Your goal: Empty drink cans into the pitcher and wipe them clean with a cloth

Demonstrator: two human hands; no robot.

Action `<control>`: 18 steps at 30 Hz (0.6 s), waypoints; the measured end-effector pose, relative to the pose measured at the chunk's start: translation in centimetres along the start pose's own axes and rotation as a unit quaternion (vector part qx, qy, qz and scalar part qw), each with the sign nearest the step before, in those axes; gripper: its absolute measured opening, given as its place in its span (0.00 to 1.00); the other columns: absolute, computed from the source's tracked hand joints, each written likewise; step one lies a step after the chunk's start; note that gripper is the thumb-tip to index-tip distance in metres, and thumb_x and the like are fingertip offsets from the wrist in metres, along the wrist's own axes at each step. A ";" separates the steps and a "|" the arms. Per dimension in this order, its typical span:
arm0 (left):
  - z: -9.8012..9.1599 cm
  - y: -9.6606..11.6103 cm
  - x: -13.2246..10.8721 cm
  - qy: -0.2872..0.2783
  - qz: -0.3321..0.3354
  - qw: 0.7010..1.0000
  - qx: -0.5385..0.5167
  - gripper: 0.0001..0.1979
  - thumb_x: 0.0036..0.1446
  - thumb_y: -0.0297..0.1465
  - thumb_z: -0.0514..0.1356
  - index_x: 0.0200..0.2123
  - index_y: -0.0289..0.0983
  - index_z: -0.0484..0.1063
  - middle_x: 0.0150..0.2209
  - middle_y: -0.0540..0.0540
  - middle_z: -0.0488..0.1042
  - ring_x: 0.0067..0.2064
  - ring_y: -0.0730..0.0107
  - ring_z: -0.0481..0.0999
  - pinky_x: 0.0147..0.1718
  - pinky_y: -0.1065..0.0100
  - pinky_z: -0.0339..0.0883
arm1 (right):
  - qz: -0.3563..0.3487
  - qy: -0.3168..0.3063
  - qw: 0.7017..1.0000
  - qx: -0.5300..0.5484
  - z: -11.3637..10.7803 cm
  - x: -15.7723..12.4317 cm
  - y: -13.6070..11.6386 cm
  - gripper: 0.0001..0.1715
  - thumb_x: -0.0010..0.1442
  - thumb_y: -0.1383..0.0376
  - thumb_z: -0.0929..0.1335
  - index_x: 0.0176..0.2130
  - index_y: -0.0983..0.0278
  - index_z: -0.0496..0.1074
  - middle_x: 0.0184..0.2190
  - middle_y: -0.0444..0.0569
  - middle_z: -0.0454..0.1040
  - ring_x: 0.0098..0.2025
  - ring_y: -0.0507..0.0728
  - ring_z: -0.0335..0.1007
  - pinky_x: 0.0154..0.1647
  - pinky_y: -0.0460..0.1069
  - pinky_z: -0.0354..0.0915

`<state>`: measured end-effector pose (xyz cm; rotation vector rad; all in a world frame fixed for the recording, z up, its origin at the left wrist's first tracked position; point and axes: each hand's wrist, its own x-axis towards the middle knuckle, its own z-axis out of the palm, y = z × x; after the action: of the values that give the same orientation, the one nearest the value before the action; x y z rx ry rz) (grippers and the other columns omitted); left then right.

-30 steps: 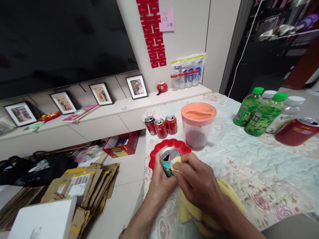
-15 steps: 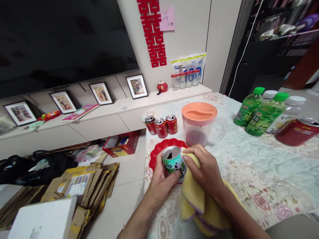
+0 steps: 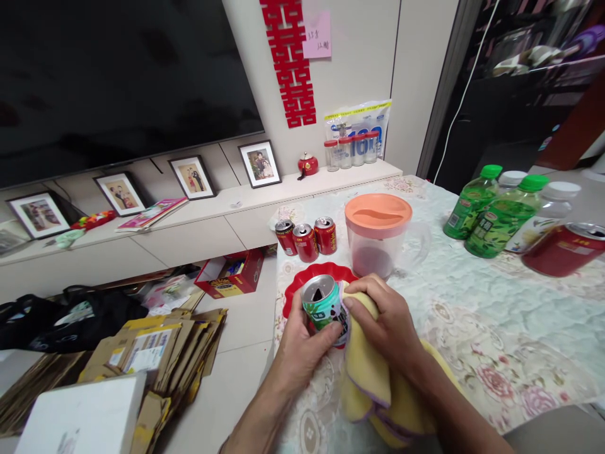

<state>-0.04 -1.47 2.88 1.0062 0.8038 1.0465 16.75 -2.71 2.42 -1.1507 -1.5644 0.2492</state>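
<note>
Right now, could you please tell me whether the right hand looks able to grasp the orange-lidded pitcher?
Probably yes: the pitcher stands just beyond the right hand with nothing visible between them, though it would likely need to release the yellow cloth first.

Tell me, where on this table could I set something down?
The widest bare patch of tablecloth lies between the pitcher, the bottles and the yellow cloth. A smaller one lies behind the pitcher. It's crowded around the red tray: the left hand, right hand, teal can and three red cans are close.
</note>
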 end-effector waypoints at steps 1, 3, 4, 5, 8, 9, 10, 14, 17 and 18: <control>-0.1 -0.1 0.0 0.003 -0.003 1.000 -0.009 0.37 0.48 0.38 0.77 0.60 0.41 0.69 0.52 0.41 0.81 0.54 0.51 0.80 0.54 0.57 0.72 | 0.021 -0.009 1.000 0.004 -0.1 0.1 0.3 0.04 0.68 0.64 0.68 0.39 0.61 0.74 0.34 0.45 0.77 0.37 0.52 0.75 0.39 0.47 0.68; -0.3 -0.1 0.2 0.009 -0.009 1.000 -0.024 0.36 0.46 0.37 0.78 0.57 0.41 0.71 0.51 0.41 0.81 0.54 0.50 0.81 0.54 0.56 0.73 | 0.043 -0.030 0.999 0.006 -0.1 0.1 0.7 0.06 0.68 0.63 0.67 0.38 0.61 0.74 0.33 0.44 0.78 0.35 0.53 0.74 0.37 0.47 0.67; -0.4 -0.1 0.3 0.011 -0.012 0.999 -0.031 0.36 0.45 0.37 0.79 0.57 0.40 0.71 0.50 0.41 0.82 0.53 0.50 0.81 0.54 0.55 0.73 | 0.049 -0.039 0.998 0.006 -0.1 0.2 0.8 0.07 0.68 0.63 0.67 0.37 0.61 0.74 0.33 0.44 0.78 0.34 0.53 0.74 0.36 0.47 0.67; -0.5 -0.1 0.4 0.013 -0.014 0.999 -0.039 0.37 0.44 0.37 0.79 0.56 0.40 0.71 0.50 0.41 0.82 0.52 0.50 0.82 0.53 0.55 0.74 | 0.056 -0.048 0.997 0.006 -0.1 0.1 0.9 0.07 0.68 0.63 0.67 0.37 0.61 0.73 0.32 0.44 0.78 0.34 0.53 0.74 0.35 0.47 0.67; -0.6 0.0 0.8 0.023 -0.017 0.998 -0.058 0.39 0.41 0.37 0.81 0.57 0.40 0.71 0.49 0.41 0.82 0.51 0.52 0.82 0.52 0.55 0.75 | 0.075 -0.077 0.994 0.007 0.0 0.1 1.1 0.08 0.68 0.63 0.67 0.36 0.62 0.73 0.32 0.43 0.79 0.33 0.53 0.75 0.34 0.47 0.67; -0.7 0.0 0.9 0.028 -0.018 0.997 -0.063 0.39 0.41 0.37 0.81 0.56 0.40 0.72 0.49 0.41 0.82 0.50 0.53 0.82 0.52 0.56 0.75 | 0.079 -0.085 0.993 0.006 0.0 0.1 1.2 0.08 0.67 0.62 0.67 0.36 0.62 0.73 0.32 0.43 0.79 0.33 0.53 0.75 0.35 0.47 0.67; -0.7 0.0 1.0 0.034 -0.017 0.997 -0.068 0.38 0.41 0.37 0.81 0.55 0.40 0.72 0.48 0.42 0.82 0.49 0.54 0.83 0.52 0.57 0.75 | 0.083 -0.091 0.992 0.003 0.1 0.0 1.2 0.08 0.67 0.62 0.67 0.35 0.62 0.73 0.32 0.44 0.79 0.33 0.53 0.75 0.35 0.48 0.67; -0.9 -0.3 1.1 0.054 -0.017 0.995 -0.081 0.34 0.42 0.35 0.81 0.52 0.39 0.74 0.45 0.44 0.82 0.47 0.57 0.83 0.50 0.59 0.76 | 0.092 -0.092 0.991 -0.015 0.3 -0.2 1.4 0.09 0.67 0.63 0.66 0.34 0.62 0.72 0.31 0.45 0.79 0.33 0.54 0.75 0.35 0.49 0.65; -0.8 -0.5 1.0 0.046 -0.037 0.994 -0.087 0.34 0.42 0.35 0.81 0.52 0.39 0.74 0.46 0.43 0.83 0.47 0.57 0.83 0.51 0.60 0.75 | 0.086 -0.077 0.993 -0.022 0.3 -0.3 0.9 0.08 0.67 0.64 0.66 0.35 0.62 0.72 0.32 0.46 0.78 0.34 0.55 0.75 0.36 0.49 0.65; -0.7 -0.5 1.0 0.036 -0.045 0.994 -0.088 0.35 0.43 0.35 0.81 0.54 0.40 0.73 0.46 0.43 0.83 0.48 0.57 0.83 0.51 0.59 0.75 | 0.079 -0.071 0.994 -0.020 0.2 -0.3 0.6 0.08 0.67 0.64 0.66 0.36 0.62 0.73 0.33 0.46 0.78 0.36 0.55 0.75 0.37 0.49 0.65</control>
<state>-0.21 -0.44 2.14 0.7793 0.7929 1.0623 16.86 -2.55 1.74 -1.3149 -1.6089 0.4135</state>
